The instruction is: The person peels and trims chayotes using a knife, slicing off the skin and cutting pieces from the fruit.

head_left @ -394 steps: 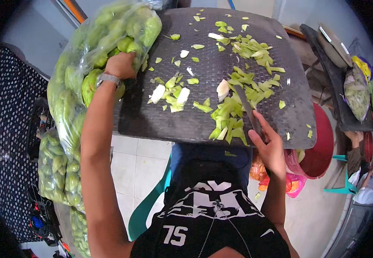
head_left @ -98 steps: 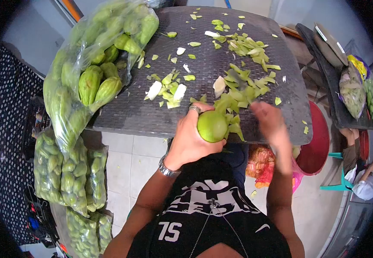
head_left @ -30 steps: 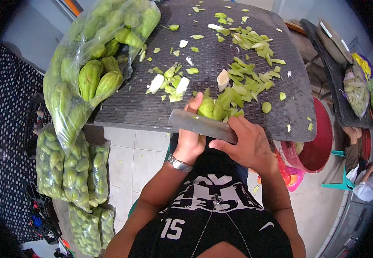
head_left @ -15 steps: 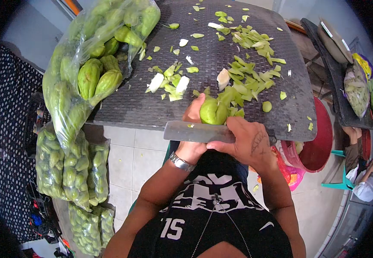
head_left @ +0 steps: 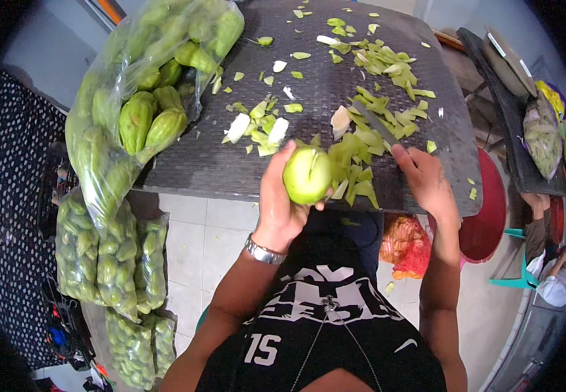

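A pale green chayote [head_left: 307, 176], partly peeled and creased at its top, rests in my left hand [head_left: 275, 208], fingers wrapped round it at the table's near edge. My right hand [head_left: 426, 181] grips a knife [head_left: 376, 124] by its handle, its blade angled up and left over the peelings, apart from the chayote. Between both hands and beyond them lies a heap of green peelings [head_left: 361, 147]. A whitish cut piece [head_left: 340, 121] lies beside the heap. Farther left is a smaller scatter of peelings with white slices [head_left: 237, 127].
A clear plastic bag of chayotes [head_left: 146, 117] covers the left of the dark woven table [head_left: 191, 173]. More filled bags [head_left: 110, 255] stand below it. Right of the table are a red tub [head_left: 485, 215] and a red mesh sack [head_left: 406, 245]. Another person's arm [head_left: 534, 209] shows far right.
My right hand has swung the knife away from the chayote, to the right and forward over the peelings. My left hand has turned the chayote upward and shifted slightly left.
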Demonstrator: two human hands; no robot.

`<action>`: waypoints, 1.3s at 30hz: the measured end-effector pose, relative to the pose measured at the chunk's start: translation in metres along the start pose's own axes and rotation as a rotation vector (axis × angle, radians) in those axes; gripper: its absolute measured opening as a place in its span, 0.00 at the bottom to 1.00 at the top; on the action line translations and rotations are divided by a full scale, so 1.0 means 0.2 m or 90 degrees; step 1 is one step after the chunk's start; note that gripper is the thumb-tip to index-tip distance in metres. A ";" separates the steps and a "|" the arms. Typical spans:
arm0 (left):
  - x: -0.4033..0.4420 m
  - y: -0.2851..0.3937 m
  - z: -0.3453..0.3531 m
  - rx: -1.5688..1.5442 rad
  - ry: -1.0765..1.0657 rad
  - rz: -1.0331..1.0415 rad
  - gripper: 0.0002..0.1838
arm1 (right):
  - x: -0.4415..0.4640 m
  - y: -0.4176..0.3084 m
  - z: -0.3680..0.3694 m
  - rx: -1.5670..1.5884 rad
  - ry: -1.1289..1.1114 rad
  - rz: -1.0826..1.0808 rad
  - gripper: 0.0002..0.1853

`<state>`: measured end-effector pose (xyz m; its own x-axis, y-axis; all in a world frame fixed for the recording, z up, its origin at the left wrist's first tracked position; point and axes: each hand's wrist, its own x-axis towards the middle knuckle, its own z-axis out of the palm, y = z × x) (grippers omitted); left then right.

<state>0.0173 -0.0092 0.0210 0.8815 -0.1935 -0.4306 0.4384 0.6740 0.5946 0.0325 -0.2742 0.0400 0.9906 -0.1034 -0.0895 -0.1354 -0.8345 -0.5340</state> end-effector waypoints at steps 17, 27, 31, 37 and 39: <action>0.13 -0.11 -0.04 -0.029 -0.198 0.177 0.22 | -0.24 -0.33 0.20 0.029 0.050 -0.401 0.35; 0.13 -0.07 -0.03 0.020 -0.091 0.211 0.17 | -0.20 -0.31 0.16 -0.022 -0.032 -0.413 0.35; 0.11 -0.09 -0.01 -0.014 -0.062 0.200 0.17 | -0.16 -0.27 0.16 -0.028 0.021 -0.420 0.34; 0.04 0.00 -0.01 -0.034 -0.041 0.078 0.19 | -0.02 -0.06 0.11 -0.067 0.063 -0.208 0.32; -0.01 0.02 0.00 -0.045 -0.043 0.043 0.23 | 0.03 0.03 0.05 -0.043 0.080 -0.078 0.31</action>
<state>0.0180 -0.0061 0.0248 0.9196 -0.1912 -0.3433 0.3659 0.7353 0.5706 0.0375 -0.2750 0.0287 0.9948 -0.0619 0.0814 -0.0158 -0.8792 -0.4761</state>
